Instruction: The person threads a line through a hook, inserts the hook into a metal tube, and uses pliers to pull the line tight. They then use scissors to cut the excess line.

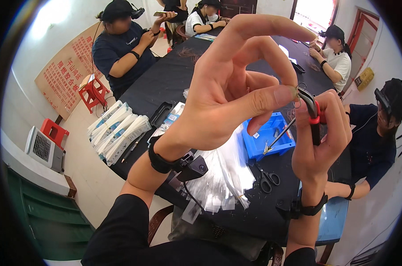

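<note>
Above black table (pixel 236 221), left hand (pixel 227 97) pinching something tiny, unclear, pliers (pixel 314 117) alongside

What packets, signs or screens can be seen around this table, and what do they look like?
Wall sign: far left, leaning against the white wall; big tan board with red lettering.
Flat packets: left edge of the black table; fanned stack, clear-white with blue.
Phone: top, in a seated person's hand; thin, pale slab; screen not visible.
</note>
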The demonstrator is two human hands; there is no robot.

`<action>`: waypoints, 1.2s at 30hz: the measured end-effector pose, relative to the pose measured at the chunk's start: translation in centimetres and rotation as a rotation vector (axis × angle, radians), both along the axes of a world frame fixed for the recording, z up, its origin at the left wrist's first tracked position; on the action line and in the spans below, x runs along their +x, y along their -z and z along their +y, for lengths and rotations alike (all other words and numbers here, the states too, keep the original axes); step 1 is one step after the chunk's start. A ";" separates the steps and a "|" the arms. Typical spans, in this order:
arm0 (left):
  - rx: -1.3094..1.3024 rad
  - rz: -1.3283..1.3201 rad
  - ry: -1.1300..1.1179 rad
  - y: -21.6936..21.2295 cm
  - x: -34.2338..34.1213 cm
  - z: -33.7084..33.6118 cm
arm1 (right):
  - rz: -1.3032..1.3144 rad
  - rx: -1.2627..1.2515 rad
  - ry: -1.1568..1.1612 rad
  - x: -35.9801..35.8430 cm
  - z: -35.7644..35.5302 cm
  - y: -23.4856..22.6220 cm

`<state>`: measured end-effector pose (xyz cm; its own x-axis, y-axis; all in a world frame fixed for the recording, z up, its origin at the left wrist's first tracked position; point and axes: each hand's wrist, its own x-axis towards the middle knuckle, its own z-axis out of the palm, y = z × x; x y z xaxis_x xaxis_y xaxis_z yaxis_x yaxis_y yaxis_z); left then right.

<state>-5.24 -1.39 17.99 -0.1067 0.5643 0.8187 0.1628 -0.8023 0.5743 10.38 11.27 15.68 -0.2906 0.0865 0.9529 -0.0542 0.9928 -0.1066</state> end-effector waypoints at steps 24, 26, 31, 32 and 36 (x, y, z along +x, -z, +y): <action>-0.031 -0.058 0.057 0.3 0.6 0.2 | 0.011 -0.020 -0.044 -0.3 0.1 0.3; -0.035 -0.080 0.080 0.2 0.7 0.1 | 0.023 -0.009 -0.046 -0.3 0.2 0.4; -0.044 -0.079 0.093 0.1 1.0 0.0 | 0.049 0.025 -0.056 -0.4 0.2 0.4; -0.052 -0.077 0.098 0.1 1.0 0.0 | 0.052 0.029 -0.058 -0.4 0.2 0.4; -0.065 -0.072 0.067 0.1 1.2 -0.3 | 0.054 0.046 -0.076 -0.5 0.3 0.4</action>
<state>-4.03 -1.67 17.91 -0.1245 0.6239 0.7715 0.0668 -0.7705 0.6339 9.90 11.60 15.25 -0.2425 0.0224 0.9699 -0.1341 0.9894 -0.0563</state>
